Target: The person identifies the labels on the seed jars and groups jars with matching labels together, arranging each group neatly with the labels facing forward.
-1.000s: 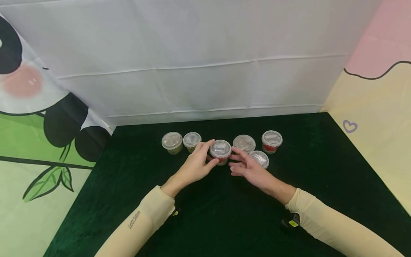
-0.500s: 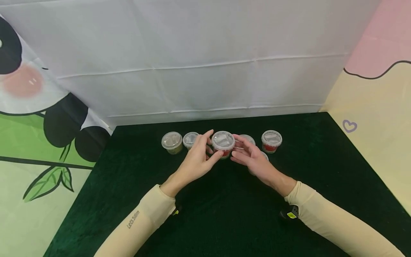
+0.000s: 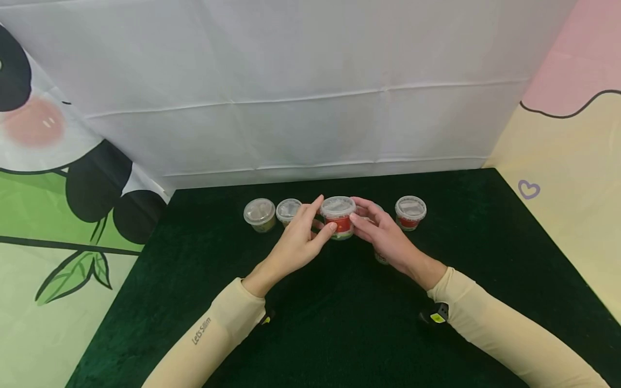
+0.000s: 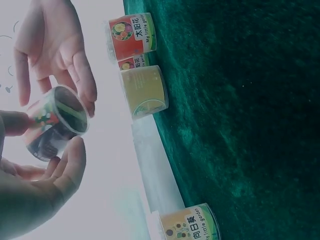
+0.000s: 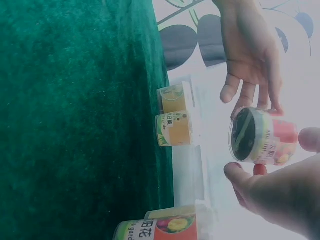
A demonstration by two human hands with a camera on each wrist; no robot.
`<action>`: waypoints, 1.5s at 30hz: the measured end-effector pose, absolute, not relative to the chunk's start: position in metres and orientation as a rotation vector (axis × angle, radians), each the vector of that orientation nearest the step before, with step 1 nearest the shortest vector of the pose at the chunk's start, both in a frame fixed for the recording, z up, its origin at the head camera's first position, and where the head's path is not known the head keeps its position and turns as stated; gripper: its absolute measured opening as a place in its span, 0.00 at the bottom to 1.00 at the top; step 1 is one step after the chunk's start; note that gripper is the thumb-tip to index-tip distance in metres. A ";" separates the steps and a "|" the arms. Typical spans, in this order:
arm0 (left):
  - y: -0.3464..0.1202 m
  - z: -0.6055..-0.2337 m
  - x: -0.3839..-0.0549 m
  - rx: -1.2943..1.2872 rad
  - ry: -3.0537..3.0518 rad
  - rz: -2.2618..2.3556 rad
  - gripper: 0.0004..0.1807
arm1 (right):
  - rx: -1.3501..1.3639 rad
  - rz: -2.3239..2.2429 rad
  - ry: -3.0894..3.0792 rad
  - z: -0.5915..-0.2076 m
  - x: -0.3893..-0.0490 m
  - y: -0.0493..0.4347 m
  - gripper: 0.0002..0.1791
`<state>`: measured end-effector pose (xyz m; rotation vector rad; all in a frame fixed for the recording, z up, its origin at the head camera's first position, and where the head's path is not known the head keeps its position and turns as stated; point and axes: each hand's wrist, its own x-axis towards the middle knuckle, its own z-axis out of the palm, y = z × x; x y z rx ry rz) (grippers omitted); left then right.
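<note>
The left hand [image 3: 296,237] and right hand [image 3: 388,237] hold the red cup [image 3: 340,223] between them, up off the table [image 3: 330,323]. Left of the grip, the left hand hides part of a small cup [image 3: 288,208]. Below the right hand, only a bit of a lower cup [image 3: 380,258] peeks out.

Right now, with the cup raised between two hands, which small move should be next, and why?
Probably, settle the fingers of the right hand more firmly on the cup before the left hand loosens. The cup is off the green table, its base visible in both wrist views, so only hands support it. How firmly the right hand grips is unclear.
</note>
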<state>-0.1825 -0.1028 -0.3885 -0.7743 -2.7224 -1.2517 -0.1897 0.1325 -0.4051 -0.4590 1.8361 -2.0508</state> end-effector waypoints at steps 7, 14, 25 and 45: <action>-0.102 -0.386 -0.184 -0.730 -2.749 -1.324 0.38 | -0.477 -2.059 1.761 -0.402 -0.191 0.131 0.35; -0.102 -0.386 -0.185 -0.755 -2.738 -1.368 0.40 | -0.481 -2.066 1.736 -0.402 -0.192 0.132 0.35; -0.101 -0.384 -0.182 -0.853 -2.732 -1.430 0.44 | -0.438 -2.065 1.749 -0.399 -0.193 0.131 0.38; -0.103 -0.389 -0.180 -0.801 -2.765 -1.481 0.42 | -0.462 -2.041 1.687 -0.404 -0.194 0.131 0.38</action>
